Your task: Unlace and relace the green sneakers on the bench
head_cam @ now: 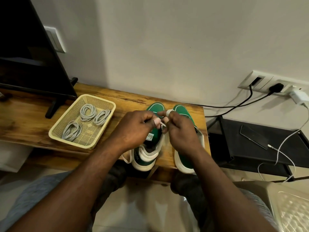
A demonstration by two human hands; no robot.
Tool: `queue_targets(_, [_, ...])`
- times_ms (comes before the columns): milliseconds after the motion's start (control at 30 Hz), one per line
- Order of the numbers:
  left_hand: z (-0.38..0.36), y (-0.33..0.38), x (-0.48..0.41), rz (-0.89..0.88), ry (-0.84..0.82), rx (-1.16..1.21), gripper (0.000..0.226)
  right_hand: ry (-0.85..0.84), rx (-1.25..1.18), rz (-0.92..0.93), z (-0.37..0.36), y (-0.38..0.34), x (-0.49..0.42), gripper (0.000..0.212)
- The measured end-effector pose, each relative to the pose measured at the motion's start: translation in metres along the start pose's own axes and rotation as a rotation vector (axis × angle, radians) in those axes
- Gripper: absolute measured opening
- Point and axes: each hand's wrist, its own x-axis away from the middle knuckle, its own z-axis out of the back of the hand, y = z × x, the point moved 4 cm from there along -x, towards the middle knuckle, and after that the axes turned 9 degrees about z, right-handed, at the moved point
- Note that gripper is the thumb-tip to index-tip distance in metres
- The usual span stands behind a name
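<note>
Two green sneakers with white soles stand side by side on the wooden bench [33,118], toes toward the wall. Over the left sneaker [147,153] both my hands meet above its tongue. My left hand [133,128] pinches a white lace [161,123] between thumb and fingers. My right hand [180,131] grips the same lace just to the right of it. One loose lace end [126,158] hangs off the left sneaker's heel side. The right sneaker [183,162] is mostly hidden under my right hand and forearm.
A cream mesh basket [58,131] with three coiled grey laces [87,110] sits on the bench left of the shoes. A TV [30,61] stands at far left. A black rack [250,156] at right holds a phone [254,136] on a charging cable. Wall sockets [267,86] are above it.
</note>
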Motion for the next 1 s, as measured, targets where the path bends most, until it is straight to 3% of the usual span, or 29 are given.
queue_targets(33, [0.005, -0.001, -0.001, -0.016, 0.04, -0.005, 0.024, -0.022, -0.013, -0.02, -0.005, 0.001, 0.001, 0.024])
queue_targets(167, [0.015, -0.002, 0.0, -0.048, 0.157, -0.123, 0.019, -0.156, -0.13, -0.122, -0.023, -0.01, 0.006, 0.047])
queue_targets(267, [0.016, -0.004, -0.002, -0.034, 0.157, -0.083, 0.022, -0.248, -0.294, -0.149, -0.03, -0.017, 0.009, 0.05])
queue_targets(433, [0.009, -0.009, -0.004, 0.093, -0.023, 0.108, 0.028, -0.222, -0.938, -0.251, -0.024, -0.022, 0.01, 0.051])
queue_targets(500, [0.0, -0.011, -0.004, 0.094, -0.074, 0.062, 0.028, -0.195, -1.276, -0.214, -0.015, -0.028, 0.006, 0.058])
queue_targets(567, [-0.013, -0.012, -0.001, 0.099, -0.137, -0.037, 0.028, -0.085, -1.446, -0.12, -0.003, -0.029, -0.001, 0.066])
queue_targets(633, [-0.025, -0.011, 0.003, 0.092, -0.233, -0.088, 0.027, 0.07, -1.315, -0.066, 0.007, -0.023, -0.007, 0.073])
queue_targets(733, [-0.031, -0.003, 0.008, 0.052, -0.236, -0.058, 0.025, 0.163, -0.723, -0.071, 0.014, -0.008, -0.006, 0.079])
queue_targets(800, [-0.018, 0.001, 0.006, 0.022, -0.09, 0.021, 0.023, 0.061, -0.363, -0.045, 0.008, -0.006, -0.001, 0.073])
queue_targets(867, [-0.001, 0.002, 0.001, -0.039, 0.083, 0.011, 0.023, -0.071, -0.151, -0.047, -0.002, -0.005, 0.004, 0.063])
queue_targets(933, [0.01, 0.0, -0.001, -0.078, 0.187, -0.078, 0.021, -0.167, -0.077, -0.088, -0.015, -0.009, 0.007, 0.057])
queue_targets(1000, [0.012, -0.002, -0.001, -0.079, 0.215, -0.106, 0.021, -0.216, -0.179, -0.148, -0.025, -0.018, 0.011, 0.056])
